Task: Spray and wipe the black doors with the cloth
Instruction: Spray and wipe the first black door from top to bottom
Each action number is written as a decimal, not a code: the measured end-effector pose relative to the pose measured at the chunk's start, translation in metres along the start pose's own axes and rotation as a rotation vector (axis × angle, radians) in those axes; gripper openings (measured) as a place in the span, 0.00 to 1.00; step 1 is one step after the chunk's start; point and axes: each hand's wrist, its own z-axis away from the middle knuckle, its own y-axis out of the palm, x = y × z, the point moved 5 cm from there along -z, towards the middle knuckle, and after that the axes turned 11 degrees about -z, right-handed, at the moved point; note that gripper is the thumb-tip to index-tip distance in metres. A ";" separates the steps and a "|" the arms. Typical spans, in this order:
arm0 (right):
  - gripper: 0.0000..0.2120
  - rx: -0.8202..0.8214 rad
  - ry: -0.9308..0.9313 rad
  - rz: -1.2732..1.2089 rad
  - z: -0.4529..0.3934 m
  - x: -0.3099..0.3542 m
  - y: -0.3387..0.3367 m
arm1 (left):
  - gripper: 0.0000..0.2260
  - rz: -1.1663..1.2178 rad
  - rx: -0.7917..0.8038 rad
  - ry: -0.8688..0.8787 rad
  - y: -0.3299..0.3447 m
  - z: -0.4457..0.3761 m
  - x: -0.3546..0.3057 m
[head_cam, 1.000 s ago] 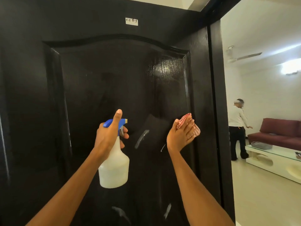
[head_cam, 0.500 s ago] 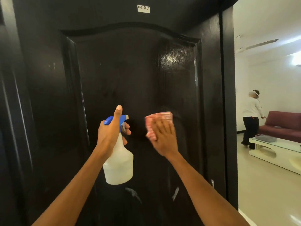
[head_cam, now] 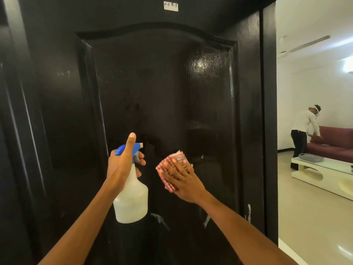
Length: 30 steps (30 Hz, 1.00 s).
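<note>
Pressing the cloth [head_cam: 168, 170], right hand [head_cam: 184, 180] hides its middle

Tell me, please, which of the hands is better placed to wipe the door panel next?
The right hand, probably: its flat fingers already press the red checked cloth against the black door, while the left hand grips the spray bottle.

I see the door [head_cam: 152, 88] straight ahead, with a small label [head_cam: 171, 6] stuck near its top. My left hand [head_cam: 122, 165] holds the spray bottle [head_cam: 131, 199] upright before the door panel, and just to its right my right hand [head_cam: 183, 178] presses the cloth [head_cam: 172, 165] flat against the panel. Right of the door, an opening shows a room where a person [head_cam: 303, 134] stands between a low table [head_cam: 324, 173] and a sofa [head_cam: 336, 142] behind it.
</note>
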 end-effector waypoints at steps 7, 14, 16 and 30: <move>0.38 -0.371 1.018 -0.258 0.044 -0.104 -0.031 | 0.28 0.023 0.014 -0.013 -0.005 0.006 0.003; 0.35 -0.348 0.900 -0.278 -0.024 -0.019 -0.024 | 0.29 0.015 0.009 0.002 -0.012 0.012 0.004; 0.35 -0.105 0.339 -0.142 -0.046 0.017 -0.018 | 0.30 0.001 0.009 0.006 -0.013 0.012 0.003; 0.38 -0.712 1.679 -0.721 0.000 -0.143 -0.060 | 0.28 0.068 -0.032 0.010 -0.044 0.010 0.009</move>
